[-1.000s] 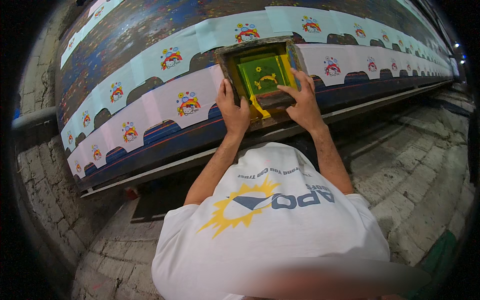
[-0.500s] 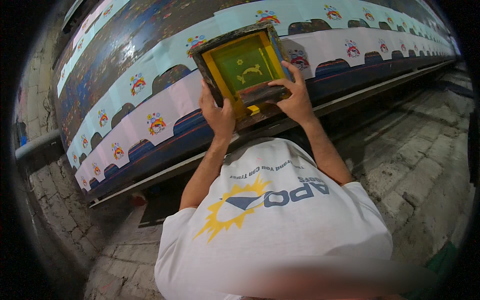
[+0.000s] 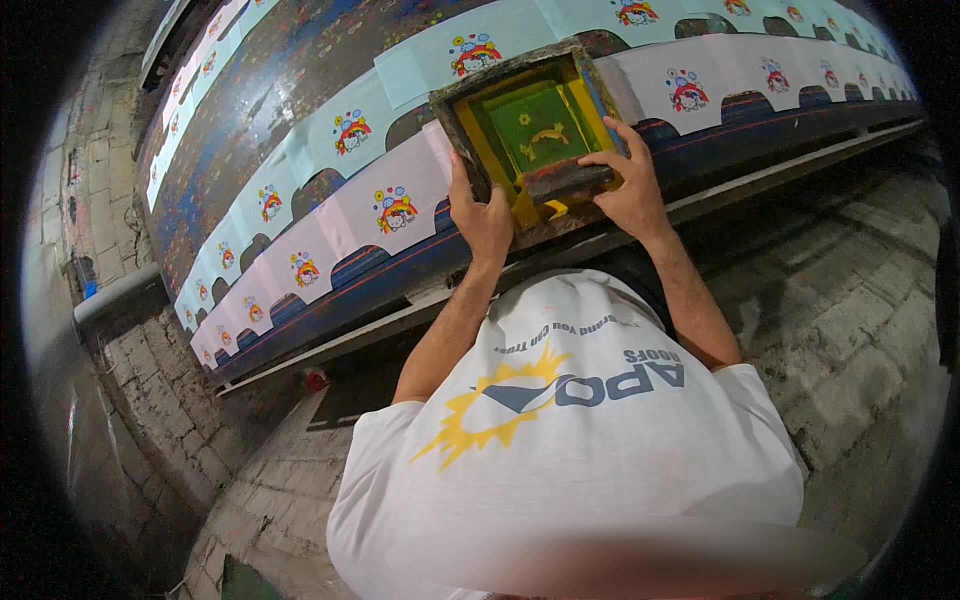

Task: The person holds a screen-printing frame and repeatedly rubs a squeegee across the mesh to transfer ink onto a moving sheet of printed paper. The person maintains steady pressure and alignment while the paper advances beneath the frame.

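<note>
A small square screen-printing frame (image 3: 505, 70) with a dark, worn rim and yellow-green mesh is over the near row of pale pink cut pieces (image 3: 345, 226). My left hand (image 3: 484, 222) grips its left side, thumb on the near side and fingers along the outer edge. A dark squeegee (image 3: 567, 182) rests inside the frame, at the near end of the mesh. My right hand (image 3: 632, 188) holds the squeegee, with some fingers reaching the frame's right edge. Pale flower and animal shapes show in the mesh. The piece beneath the frame is mostly hidden.
A second row of pale blue pieces (image 3: 312, 148) with colourful cartoon prints lies farther back on the long, paint-spotted table (image 3: 290, 75). A rail (image 3: 330, 345) runs along the table's near edge. Paved brick floor (image 3: 800, 290) lies below, and a pipe (image 3: 120, 292) stands at left.
The view has shifted. Relative to the printed pieces, my hands have moved the frame and squeegee left, so the print on its right now shows well apart from the frame.
</note>
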A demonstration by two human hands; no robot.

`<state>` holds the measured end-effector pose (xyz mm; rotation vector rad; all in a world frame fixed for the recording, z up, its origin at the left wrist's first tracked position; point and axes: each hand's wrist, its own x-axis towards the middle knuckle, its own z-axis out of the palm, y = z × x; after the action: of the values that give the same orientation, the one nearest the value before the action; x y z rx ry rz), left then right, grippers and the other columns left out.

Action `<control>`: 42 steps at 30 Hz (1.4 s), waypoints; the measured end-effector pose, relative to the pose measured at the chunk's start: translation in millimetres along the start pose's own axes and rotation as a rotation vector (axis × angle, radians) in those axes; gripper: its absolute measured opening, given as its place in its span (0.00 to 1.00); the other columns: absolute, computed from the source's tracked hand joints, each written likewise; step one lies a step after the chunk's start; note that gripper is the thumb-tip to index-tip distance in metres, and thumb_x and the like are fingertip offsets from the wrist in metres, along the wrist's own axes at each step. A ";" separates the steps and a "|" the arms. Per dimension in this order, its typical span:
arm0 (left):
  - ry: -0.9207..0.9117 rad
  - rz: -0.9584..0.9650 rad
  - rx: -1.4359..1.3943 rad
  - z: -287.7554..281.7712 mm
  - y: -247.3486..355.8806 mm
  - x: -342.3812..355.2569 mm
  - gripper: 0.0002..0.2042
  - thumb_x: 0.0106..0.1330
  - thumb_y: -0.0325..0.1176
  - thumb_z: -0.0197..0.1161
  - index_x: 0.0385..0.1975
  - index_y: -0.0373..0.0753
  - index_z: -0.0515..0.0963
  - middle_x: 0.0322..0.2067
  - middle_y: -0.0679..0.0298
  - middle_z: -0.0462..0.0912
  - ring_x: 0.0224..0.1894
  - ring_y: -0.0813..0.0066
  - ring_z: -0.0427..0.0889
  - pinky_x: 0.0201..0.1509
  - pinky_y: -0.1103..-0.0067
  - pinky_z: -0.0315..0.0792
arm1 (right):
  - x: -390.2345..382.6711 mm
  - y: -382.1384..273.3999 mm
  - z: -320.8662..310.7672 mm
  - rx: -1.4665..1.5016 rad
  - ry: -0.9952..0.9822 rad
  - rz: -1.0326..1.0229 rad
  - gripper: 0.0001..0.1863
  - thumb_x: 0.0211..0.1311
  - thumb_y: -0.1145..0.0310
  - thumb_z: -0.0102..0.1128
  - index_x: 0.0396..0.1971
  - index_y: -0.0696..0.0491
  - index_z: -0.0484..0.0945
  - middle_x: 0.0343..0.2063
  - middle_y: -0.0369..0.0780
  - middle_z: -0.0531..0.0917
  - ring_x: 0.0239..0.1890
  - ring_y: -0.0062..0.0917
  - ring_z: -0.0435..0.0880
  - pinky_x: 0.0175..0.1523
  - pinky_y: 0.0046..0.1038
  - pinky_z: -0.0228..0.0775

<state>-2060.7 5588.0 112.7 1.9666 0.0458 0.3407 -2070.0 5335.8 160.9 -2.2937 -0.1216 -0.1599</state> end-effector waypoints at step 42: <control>0.000 0.067 0.281 1.6 -9.0 -7.9 0.41 0.63 0.18 0.64 0.80 0.29 0.59 0.73 0.38 0.69 0.77 0.42 0.69 0.81 0.62 0.63 | 128.5 -22.9 20.8 -0.283 -0.310 -0.385 0.21 0.65 0.76 0.62 0.57 0.49 0.87 0.52 0.43 0.89 0.59 0.41 0.86 0.66 0.43 0.80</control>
<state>-2066.8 5588.9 102.3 2.2498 0.0284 0.3952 -1944.8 5371.2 183.9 -2.5408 -0.7433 -0.0163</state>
